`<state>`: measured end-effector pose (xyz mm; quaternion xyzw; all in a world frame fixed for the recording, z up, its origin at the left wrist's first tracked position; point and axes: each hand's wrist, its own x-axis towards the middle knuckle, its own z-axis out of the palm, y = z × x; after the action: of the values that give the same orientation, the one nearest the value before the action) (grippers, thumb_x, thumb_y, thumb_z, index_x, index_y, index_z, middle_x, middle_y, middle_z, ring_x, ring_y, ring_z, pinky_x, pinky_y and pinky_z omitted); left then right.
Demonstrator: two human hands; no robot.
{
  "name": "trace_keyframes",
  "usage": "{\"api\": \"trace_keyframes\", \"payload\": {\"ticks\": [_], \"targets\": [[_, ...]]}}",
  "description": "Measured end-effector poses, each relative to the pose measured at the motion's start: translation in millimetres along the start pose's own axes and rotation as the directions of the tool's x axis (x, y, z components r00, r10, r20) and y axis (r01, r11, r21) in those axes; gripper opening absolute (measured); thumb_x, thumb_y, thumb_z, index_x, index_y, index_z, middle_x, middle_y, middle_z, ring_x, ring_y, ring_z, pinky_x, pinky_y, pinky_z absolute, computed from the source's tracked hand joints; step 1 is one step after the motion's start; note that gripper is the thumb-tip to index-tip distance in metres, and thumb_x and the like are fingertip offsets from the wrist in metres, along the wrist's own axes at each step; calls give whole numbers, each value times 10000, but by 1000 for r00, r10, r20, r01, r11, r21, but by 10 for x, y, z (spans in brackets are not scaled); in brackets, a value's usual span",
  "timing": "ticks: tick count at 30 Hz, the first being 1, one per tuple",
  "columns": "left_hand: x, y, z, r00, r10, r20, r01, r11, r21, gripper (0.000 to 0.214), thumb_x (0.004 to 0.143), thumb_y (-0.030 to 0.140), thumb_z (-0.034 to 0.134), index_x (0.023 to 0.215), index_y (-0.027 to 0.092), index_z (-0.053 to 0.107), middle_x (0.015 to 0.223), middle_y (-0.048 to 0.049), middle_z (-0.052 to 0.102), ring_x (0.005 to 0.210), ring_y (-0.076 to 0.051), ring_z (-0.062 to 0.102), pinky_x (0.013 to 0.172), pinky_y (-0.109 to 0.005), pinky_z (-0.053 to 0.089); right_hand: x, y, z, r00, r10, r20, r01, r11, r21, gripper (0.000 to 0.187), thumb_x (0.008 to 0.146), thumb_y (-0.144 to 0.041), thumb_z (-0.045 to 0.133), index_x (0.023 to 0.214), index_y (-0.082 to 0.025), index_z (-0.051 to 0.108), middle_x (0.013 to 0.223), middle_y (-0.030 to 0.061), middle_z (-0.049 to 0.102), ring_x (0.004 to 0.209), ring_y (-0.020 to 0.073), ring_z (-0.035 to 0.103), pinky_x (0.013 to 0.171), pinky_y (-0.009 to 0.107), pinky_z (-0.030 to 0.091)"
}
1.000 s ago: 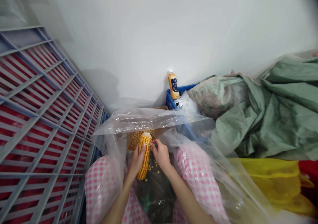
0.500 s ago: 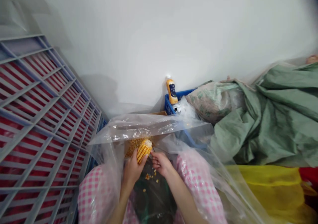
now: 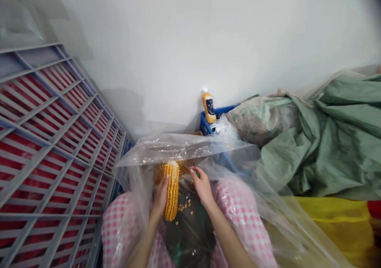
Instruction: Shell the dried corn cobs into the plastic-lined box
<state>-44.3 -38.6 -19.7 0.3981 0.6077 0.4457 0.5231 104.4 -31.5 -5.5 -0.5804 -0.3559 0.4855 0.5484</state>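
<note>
Corn cob (image 3: 170,196) sits well clear of the slatted crate (image 3: 56,143), short of the clear plastic sheet's (image 3: 184,152) far edge, with open room between the knees (image 3: 114,216). Its long axis runs away from the person, pale end foremost. Left hand (image 3: 161,196) clasps it; right hand (image 3: 201,182), apart, pinches a slim tool (image 3: 197,174) near loose kernels (image 3: 180,207).

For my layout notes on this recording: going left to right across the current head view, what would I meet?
Slatted plastic crate → left hand → corn cob → right hand → patterned bag → green fabric sheet.
</note>
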Motion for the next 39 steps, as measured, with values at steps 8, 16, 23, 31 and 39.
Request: {"api": "trace_keyframes", "payload": {"ticks": [8,16,23,31,39], "targets": [[-11,-29,47,986,84,143,-106,982,155,513,751,515,466,1120,163,512,1166,-93,554,1076,-221,504,906,-319,367,-68,-43,72,984,-107,141,126,983,-135,310,735,-453,506,665,-153,547,581,-37,469,571,92,394,549,206,310],[-51,-55,74,973,158,166,-192,958,213,457,789,477,429,1105,157,508,1105,-85,575,1032,-194,515,887,-295,364,-19,78,92,989,-27,145,35,998,-54,333,715,-482,509,649,-157,541,529,-45,407,509,81,331,480,196,271],[-53,-64,86,974,160,162,-195,953,230,447,794,479,416,1078,147,512,1055,-87,585,981,-192,531,858,-296,376,-50,22,97,993,-74,96,94,972,-218,394,748,-511,449,586,-154,488,527,-47,397,535,85,334,504,198,264],[-85,-57,84,961,240,138,-265,940,216,430,798,453,424,1096,157,512,1108,-86,572,1038,-201,508,901,-310,356,20,7,101,991,-134,-2,123,919,-375,401,776,-488,407,537,-167,435,489,-45,396,514,91,317,506,218,238],[-85,-74,99,966,226,123,-249,942,224,446,796,460,426,1105,153,520,1114,-88,574,1063,-207,499,910,-309,355,-38,-45,59,991,-129,-41,117,969,-216,425,807,-505,329,664,-161,533,580,-12,484,581,117,412,558,221,319]]}}
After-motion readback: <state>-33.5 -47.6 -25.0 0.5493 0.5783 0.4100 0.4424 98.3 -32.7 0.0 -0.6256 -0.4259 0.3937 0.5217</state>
